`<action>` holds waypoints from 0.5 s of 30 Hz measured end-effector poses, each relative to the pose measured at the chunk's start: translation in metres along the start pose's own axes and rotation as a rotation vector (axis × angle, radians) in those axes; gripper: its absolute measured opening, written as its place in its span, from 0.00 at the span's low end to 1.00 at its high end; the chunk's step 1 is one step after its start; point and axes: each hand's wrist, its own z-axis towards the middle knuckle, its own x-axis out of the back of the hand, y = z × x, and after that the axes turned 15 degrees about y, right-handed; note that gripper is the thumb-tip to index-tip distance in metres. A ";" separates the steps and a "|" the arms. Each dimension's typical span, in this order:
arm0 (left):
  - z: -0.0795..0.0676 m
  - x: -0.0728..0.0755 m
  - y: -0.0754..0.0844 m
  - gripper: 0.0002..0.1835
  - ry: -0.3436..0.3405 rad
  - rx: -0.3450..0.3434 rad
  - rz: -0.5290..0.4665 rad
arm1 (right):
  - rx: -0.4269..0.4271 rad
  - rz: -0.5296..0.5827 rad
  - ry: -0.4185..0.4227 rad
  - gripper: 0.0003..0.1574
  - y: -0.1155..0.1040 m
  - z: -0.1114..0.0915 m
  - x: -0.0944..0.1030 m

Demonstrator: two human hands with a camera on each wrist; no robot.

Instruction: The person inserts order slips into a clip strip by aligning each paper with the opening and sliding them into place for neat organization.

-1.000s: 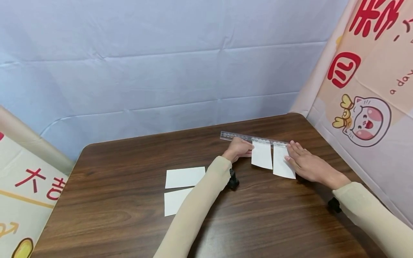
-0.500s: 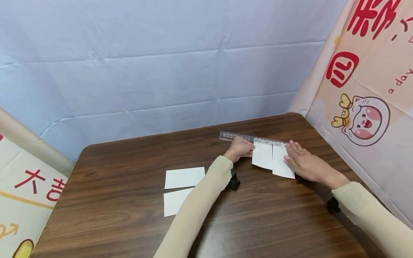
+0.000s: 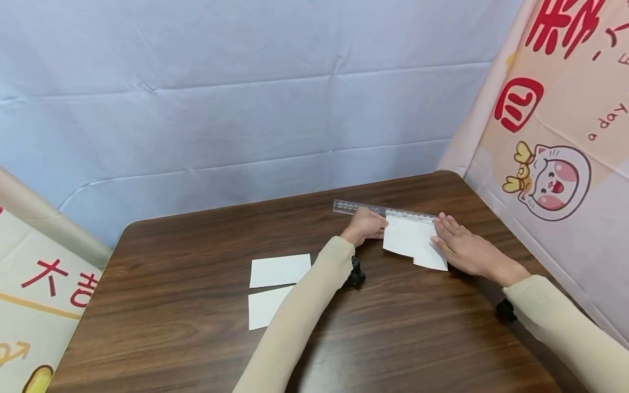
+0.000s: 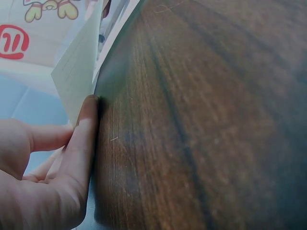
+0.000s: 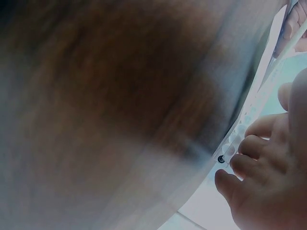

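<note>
In the head view my left hand (image 3: pixel 365 225) pinches the left edge of a white paper card (image 3: pixel 399 234). The left wrist view shows thumb and fingertips at the tilted card's corner (image 4: pixel 79 72). This card overlaps or abuts a second white card (image 3: pixel 431 255), its lower edge sitting a bit higher. Along the top of both cards lies a clear plastic ruler (image 3: pixel 351 206). My right hand (image 3: pixel 467 248) rests flat, fingers extended, over the ruler's right end and the second card's right side. In the right wrist view its fingers (image 5: pixel 254 146) lie beside the ruler (image 5: pixel 236 136).
Two more white cards, an upper one (image 3: pixel 280 271) and a lower one (image 3: pixel 265 308), lie left on the brown wooden table (image 3: pixel 187 305); my left sleeve partly covers the lower one. A pale cloth backdrop (image 3: pixel 245 109) stands behind the table, a printed banner (image 3: pixel 555 136) at the right.
The left card has slid right along the ruler to the second card, closing the gap between them. Both hands stay almost in place.
</note>
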 end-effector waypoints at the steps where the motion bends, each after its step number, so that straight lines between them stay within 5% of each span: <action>1: 0.000 0.000 0.000 0.10 -0.001 -0.002 0.000 | 0.000 0.002 0.001 0.46 -0.001 0.000 0.000; 15: 0.001 0.001 -0.002 0.09 -0.029 0.006 -0.058 | -0.001 0.002 0.006 0.46 -0.001 -0.001 0.002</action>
